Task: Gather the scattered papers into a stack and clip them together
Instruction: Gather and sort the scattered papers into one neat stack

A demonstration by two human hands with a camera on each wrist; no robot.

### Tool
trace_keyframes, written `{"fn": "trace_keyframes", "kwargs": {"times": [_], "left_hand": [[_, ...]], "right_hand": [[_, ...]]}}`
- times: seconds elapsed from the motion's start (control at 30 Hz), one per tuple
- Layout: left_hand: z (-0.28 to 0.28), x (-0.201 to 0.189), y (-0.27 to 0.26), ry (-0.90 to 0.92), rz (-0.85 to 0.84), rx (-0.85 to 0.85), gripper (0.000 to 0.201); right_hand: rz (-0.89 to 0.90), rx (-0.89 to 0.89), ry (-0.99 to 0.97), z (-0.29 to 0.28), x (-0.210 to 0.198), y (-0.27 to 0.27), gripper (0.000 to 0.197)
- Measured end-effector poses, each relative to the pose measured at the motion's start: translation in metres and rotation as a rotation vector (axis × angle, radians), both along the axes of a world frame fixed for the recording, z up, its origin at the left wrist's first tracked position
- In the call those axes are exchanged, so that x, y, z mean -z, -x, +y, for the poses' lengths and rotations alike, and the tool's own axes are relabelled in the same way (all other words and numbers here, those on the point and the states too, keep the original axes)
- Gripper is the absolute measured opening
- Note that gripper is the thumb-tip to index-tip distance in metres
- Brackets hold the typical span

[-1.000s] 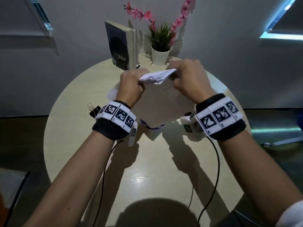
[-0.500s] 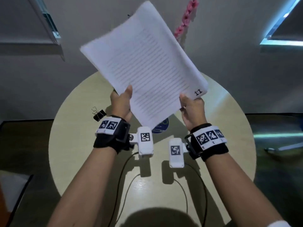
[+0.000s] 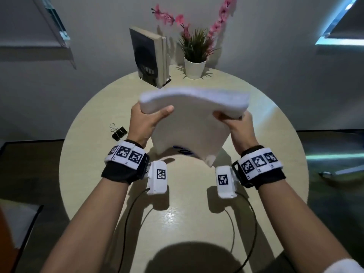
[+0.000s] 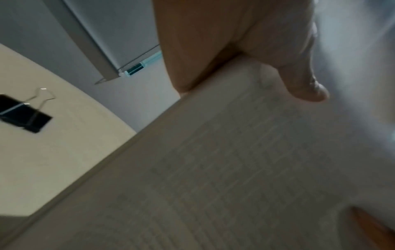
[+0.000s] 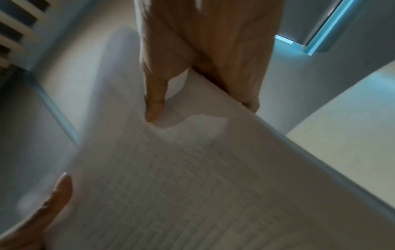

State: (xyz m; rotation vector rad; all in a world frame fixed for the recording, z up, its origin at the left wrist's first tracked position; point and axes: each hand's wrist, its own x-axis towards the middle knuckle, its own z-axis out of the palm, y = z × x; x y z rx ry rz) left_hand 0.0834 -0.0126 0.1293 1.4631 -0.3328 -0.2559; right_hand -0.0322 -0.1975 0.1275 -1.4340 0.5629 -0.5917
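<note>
A stack of white printed papers stands above the round table, blurred by motion, its top bowed over. My left hand grips the stack's left edge, thumb on the near face. My right hand grips its right edge the same way. The left wrist view shows the thumb over the papers; the right wrist view shows the papers pinched between thumb and fingers. A black binder clip with wire handles lies on the table left of my left hand, and appears as the clip in the left wrist view.
The beige round table holds an upright book and a potted plant with pink flowers at its far edge. A blue-printed item peeks from under the papers. Cables run from my wrists across the near table.
The papers were raised high and tilted half a second ago; now they have come down toward the table, held upright at both side edges. Both hands moved with them.
</note>
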Motion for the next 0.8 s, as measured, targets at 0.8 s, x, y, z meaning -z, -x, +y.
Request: {"fn": "trace_keyframes", "kwargs": {"times": [0.8], "left_hand": [[0.002, 0.071, 0.001, -0.59, 0.143, -0.016, 0.042]], "right_hand": [[0.123, 0.09, -0.102, 0.001, 0.03, -0.008, 0.021]]}}
